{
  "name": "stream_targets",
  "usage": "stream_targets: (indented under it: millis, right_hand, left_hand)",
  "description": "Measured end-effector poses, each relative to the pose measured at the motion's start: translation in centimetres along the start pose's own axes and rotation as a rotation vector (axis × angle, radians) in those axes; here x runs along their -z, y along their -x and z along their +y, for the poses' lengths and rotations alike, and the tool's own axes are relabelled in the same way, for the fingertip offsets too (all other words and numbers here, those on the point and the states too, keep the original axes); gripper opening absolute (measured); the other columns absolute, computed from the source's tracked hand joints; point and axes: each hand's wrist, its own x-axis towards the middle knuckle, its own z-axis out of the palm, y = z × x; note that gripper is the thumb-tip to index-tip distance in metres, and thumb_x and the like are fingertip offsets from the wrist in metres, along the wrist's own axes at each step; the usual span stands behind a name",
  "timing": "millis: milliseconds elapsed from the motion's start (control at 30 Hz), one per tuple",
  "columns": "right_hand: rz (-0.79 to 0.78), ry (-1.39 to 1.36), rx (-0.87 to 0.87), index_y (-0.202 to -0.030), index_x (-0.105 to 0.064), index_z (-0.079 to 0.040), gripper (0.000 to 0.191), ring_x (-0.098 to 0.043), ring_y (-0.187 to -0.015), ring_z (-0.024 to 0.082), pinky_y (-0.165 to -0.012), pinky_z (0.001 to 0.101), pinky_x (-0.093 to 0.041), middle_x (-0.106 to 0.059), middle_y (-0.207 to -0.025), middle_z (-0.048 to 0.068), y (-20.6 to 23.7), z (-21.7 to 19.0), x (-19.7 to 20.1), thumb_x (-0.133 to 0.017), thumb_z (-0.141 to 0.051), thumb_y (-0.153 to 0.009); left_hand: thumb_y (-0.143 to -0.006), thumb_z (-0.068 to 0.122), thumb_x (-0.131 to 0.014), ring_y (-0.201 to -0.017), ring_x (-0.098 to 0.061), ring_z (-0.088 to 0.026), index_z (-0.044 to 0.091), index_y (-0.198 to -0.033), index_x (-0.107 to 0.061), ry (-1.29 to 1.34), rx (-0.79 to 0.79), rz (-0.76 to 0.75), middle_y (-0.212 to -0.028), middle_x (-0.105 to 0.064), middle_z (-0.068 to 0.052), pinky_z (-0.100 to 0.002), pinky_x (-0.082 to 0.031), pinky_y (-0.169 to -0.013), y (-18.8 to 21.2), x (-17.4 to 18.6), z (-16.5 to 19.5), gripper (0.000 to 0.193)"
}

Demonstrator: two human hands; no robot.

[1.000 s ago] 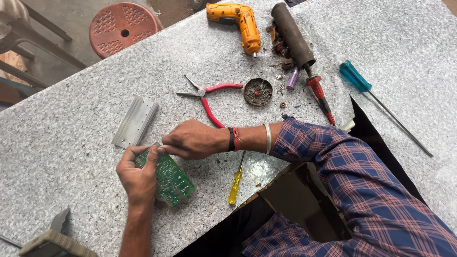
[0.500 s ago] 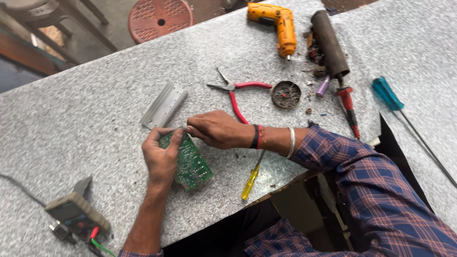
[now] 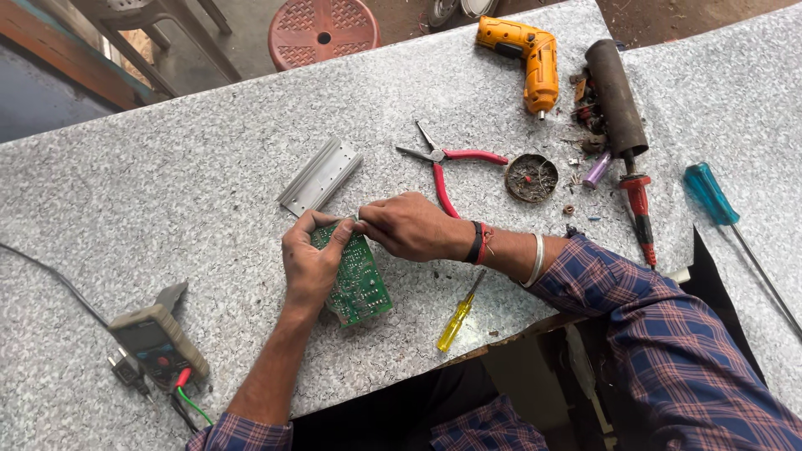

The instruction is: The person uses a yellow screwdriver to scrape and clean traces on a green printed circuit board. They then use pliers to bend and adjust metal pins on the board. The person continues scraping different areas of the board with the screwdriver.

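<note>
The green rectangular circuit board (image 3: 357, 280) lies near the front edge of the grey speckled stone worktop (image 3: 167, 192), held between both your hands. Starting at your far left, a grey handheld multimeter (image 3: 154, 338) with red and green leads sits close to the front edge, a dark cable trailing off it to the left. Next, your left hand (image 3: 311, 259) is closed on the board's left edge, thumb on top and fingers curled beneath, so the board tilts slightly off the surface. Just behind that hand lies a ribbed silver aluminium heat-sink strip (image 3: 322, 175), apart from the board. Your right hand (image 3: 409, 225) meets the board's upper corner, fingertips pinched tight there; what they pinch is too small to tell. In front of your right forearm lies a small yellow-handled screwdriver (image 3: 458, 316), close to the board but not touching. Behind the right hand, the red-handled pliers (image 3: 447, 163) lie open. Further right sit a round dark tin of scraps (image 3: 531, 177), an orange cordless screwdriver (image 3: 535, 63), a dark cylindrical tube (image 3: 616, 96) and a red-handled soldering iron (image 3: 642, 209). On the adjoining slab at your far right rests a teal-handled screwdriver (image 3: 710, 194).
</note>
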Motion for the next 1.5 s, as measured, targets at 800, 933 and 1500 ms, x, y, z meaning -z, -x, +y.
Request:
stream_targets:
  millis: [800, 933, 1500]
  right_hand:
    - [-0.038, 0.249, 0.088, -0.092, -0.053, -0.006, 0.026, -0.067, -0.070, 0.030, -0.058, 0.0452, -0.051, -0.059, -0.081, 0.010, -0.3, -0.1, 1.2, -0.060, -0.029, -0.103]
    - [-0.048, 0.257, 0.103, -0.092, -0.054, -0.007, 0.025, -0.068, -0.071, 0.030, -0.058, 0.0447, -0.052, -0.060, -0.083, 0.010, -0.3, -0.3, 1.4, -0.060, -0.029, -0.103]
    - [0.072, -0.047, -0.124, -0.080, -0.056, -0.008, 0.039, -0.056, -0.048, 0.028, -0.050, 0.0447, -0.045, -0.051, -0.056, 0.010, 0.1, 0.4, -2.3, -0.049, -0.033, -0.108]
  left_hand:
    - [-0.091, 0.023, -0.079, -0.070, -0.065, -0.008, 0.001, -0.091, -0.070, -0.017, 0.013, 0.048, -0.079, -0.075, -0.006, -0.026, -0.052, -0.061, -0.2, -0.3, -0.1, 0.024]
    - [-0.091, 0.023, -0.080, -0.071, -0.067, -0.009, 0.001, -0.091, -0.070, -0.030, -0.011, 0.053, -0.081, -0.075, -0.007, -0.026, -0.053, -0.063, -0.1, -0.3, 0.1, 0.023]
    - [-0.092, 0.024, -0.080, -0.073, -0.065, -0.009, 0.001, -0.090, -0.071, -0.068, -0.065, 0.092, -0.080, -0.074, -0.006, -0.028, -0.053, -0.065, -0.1, -0.5, -0.2, 0.024]
